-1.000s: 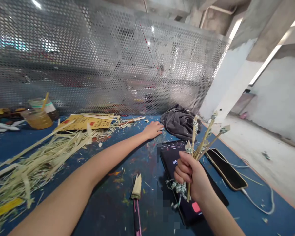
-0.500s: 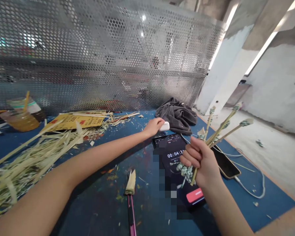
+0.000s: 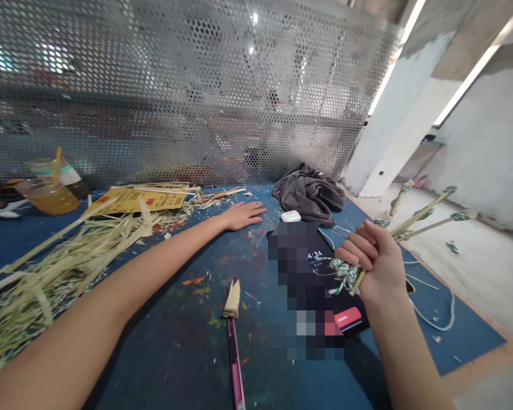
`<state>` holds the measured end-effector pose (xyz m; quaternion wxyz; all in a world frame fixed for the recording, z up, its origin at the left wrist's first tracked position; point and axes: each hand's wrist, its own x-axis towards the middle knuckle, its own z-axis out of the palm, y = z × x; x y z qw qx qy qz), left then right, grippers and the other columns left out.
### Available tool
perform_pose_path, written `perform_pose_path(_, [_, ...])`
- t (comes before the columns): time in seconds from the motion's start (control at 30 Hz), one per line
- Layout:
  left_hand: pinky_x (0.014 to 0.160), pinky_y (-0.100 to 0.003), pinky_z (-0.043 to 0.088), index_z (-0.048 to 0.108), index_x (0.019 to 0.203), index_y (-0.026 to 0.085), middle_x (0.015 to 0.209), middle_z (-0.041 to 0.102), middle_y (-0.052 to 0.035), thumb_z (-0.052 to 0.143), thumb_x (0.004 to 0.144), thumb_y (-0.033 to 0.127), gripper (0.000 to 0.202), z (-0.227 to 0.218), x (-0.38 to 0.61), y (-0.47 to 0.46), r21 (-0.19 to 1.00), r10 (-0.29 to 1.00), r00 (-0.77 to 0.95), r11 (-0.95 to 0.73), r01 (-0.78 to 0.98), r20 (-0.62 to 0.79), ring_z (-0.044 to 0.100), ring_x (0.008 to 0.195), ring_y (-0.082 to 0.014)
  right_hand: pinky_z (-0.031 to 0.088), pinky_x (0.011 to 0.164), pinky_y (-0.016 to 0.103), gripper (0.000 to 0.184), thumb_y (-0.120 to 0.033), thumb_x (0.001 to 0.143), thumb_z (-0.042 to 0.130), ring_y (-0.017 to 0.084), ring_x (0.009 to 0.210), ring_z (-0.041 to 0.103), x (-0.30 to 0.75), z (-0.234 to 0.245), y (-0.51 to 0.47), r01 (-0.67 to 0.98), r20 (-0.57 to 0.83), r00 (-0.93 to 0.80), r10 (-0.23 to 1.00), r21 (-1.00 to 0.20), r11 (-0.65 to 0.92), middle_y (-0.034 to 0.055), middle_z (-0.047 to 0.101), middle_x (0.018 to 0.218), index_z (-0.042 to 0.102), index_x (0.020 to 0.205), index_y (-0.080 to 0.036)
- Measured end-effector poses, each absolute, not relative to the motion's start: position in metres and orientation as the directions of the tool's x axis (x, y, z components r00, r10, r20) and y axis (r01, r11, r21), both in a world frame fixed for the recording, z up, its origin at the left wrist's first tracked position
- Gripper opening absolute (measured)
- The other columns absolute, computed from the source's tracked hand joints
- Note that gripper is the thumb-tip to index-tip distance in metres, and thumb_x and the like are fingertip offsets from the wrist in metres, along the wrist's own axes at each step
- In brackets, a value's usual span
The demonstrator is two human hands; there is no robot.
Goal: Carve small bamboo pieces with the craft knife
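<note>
A pink-and-black knife (image 3: pixel 236 364) lies nearest, its handle cut off by the lower border and its blade end covered by a pale folded strip (image 3: pixel 232 299). To the knife's right, the right hand (image 3: pixel 371 256) is raised, its fingers closed in a fist around a bundle of wrapped-tip stems (image 3: pixel 419 214). The fist hides the middle of the bundle, so the stems cannot be counted surely; a knot of green-and-white cord (image 3: pixel 346 273) hangs below the fingers. Right of the knife, under that hand, is a dark tablet (image 3: pixel 316 245); blurred blocks mask its left part, and only the end of its digits reads. Farther right of the knife, the wrist covers nearly all of a phone (image 3: pixel 409 287), with a white cable (image 3: pixel 441 329) curving near the table edge, whose corner drops to a pale floor.

Left of the knife, the left forearm crosses in front of a heap of plant strips (image 3: pixel 85 256) that runs out of view. Beyond the knife, the left hand (image 3: pixel 243 215) lies palm down with fingers spread; a paint-spotted stretch of blue tabletop (image 3: pixel 214 341), dotted with scraps, separates the two. Farther beyond the knife, to the right, a white case (image 3: pixel 290 216) sits beside a crumpled grey cloth (image 3: pixel 310 193); to the left are a yellow card (image 3: pixel 154 200), its small print illegible, and a cup (image 3: pixel 55 196). Behind everything, a perforated panel (image 3: pixel 175 85) blurs the shapes past it.
</note>
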<state>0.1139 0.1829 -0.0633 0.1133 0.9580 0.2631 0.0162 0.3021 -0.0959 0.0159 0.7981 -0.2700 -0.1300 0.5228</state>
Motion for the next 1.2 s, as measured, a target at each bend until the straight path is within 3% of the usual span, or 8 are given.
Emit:
perform_pose_path(0.1, [0.112,-0.057,0.019,0.044,0.139,0.019,0.151,0.036,-0.0142,0.038,0.094,0.035,0.049,-0.053,0.077,0.207,0.064,0.636,0.771,-0.771,0.634,0.016,0.029,0.141,-0.0303,0.032,0.033,0.018,0.039,-0.018,0.086,0.050,0.005,0.036,0.006,0.300,0.013,-0.094,-0.776,-0.101,0.409,0.907,-0.561,0.288,-0.0118,0.014,0.042,0.033,0.050,-0.019])
perform_pose_path(0.27, [0.117,-0.051,0.008,0.054,0.131,0.021,0.154,0.031,-0.0099,0.044,0.089,0.022,0.044,-0.026,0.036,0.181,-0.125,0.646,0.743,-0.734,0.668,0.176,0.015,0.146,-0.0275,0.033,0.033,0.018,0.039,-0.016,0.082,0.054,0.004,0.035,0.008,0.300,0.008,-0.091,-0.784,-0.106,0.385,0.917,-0.562,0.264,-0.0120,0.016,0.040,0.033,0.050,-0.019])
perform_pose_path(0.43, [0.116,-0.051,0.013,0.044,0.139,0.027,0.159,0.015,-0.0020,0.040,0.092,0.041,0.050,0.028,-0.036,0.102,-0.214,0.556,0.728,-0.716,0.664,0.400,0.006,0.147,-0.0313,0.035,0.034,0.017,0.038,-0.015,0.078,0.060,0.004,0.034,0.011,0.295,0.004,-0.092,-0.791,-0.126,0.340,0.932,-0.574,0.211,-0.0122,0.020,0.039,0.033,0.052,-0.020])
perform_pose_path(0.53, [0.116,-0.051,0.014,0.036,0.144,0.023,0.160,0.009,-0.0036,0.032,0.094,0.049,0.056,0.031,-0.092,0.055,-0.123,0.642,0.552,-0.586,0.801,0.533,0.010,0.145,-0.0347,0.034,0.034,0.017,0.041,-0.015,0.075,0.064,0.003,0.033,0.013,0.289,0.000,-0.093,-0.783,-0.153,0.313,0.937,-0.600,0.164,-0.0123,0.021,0.039,0.030,0.053,-0.020])
perform_pose_path(0.67, [0.114,-0.050,0.026,0.036,0.144,0.010,0.155,0.023,-0.0195,0.032,0.089,0.060,0.074,-0.026,-0.134,0.007,-0.026,0.908,0.393,-0.394,0.919,0.143,0.023,0.142,-0.0388,0.033,0.034,0.017,0.044,-0.017,0.073,0.068,0.003,0.034,0.012,0.280,-0.010,-0.090,-0.748,-0.171,0.280,0.945,-0.656,0.103,-0.0127,0.018,0.041,0.028,0.054,-0.021])
perform_pose_path(0.8, [0.116,-0.053,0.016,0.023,0.150,0.017,0.158,0.015,-0.0106,0.022,0.093,0.060,0.072,-0.066,-0.121,-0.011,-0.018,0.907,0.412,-0.415,0.910,-0.082,0.011,0.146,-0.0315,0.034,0.034,0.017,0.044,-0.018,0.073,0.067,0.004,0.035,0.009,0.269,-0.021,-0.087,-0.736,-0.206,0.241,0.948,-0.675,0.041,-0.0127,0.016,0.042,0.028,0.054,-0.021])
perform_pose_path(1.0, [0.117,-0.051,0.014,0.020,0.151,0.027,0.158,0.016,-0.0033,0.031,0.093,0.061,0.068,-0.047,-0.074,-0.018,0.144,0.696,0.699,-0.684,0.715,-0.162,0.013,0.146,-0.0273,0.034,0.034,0.017,0.046,-0.018,0.071,0.069,0.004,0.035,0.009,0.259,-0.036,-0.087,-0.741,-0.296,0.198,0.934,-0.670,-0.055,-0.0128,0.014,0.043,0.026,0.055,-0.021])
perform_pose_path(1.2, [0.097,-0.031,0.045,0.057,0.127,0.033,0.133,0.059,0.0012,0.036,0.095,0.025,0.039,-0.034,-0.092,-0.033,0.100,0.722,0.691,-0.690,0.717,0.022,0.058,0.117,-0.0179,0.036,0.034,0.018,0.048,-0.018,0.069,0.071,0.003,0.033,0.014,0.261,-0.039,-0.088,-0.733,-0.290,0.174,0.941,-0.676,-0.073,-0.0125,0.015,0.042,0.026,0.054,-0.021])
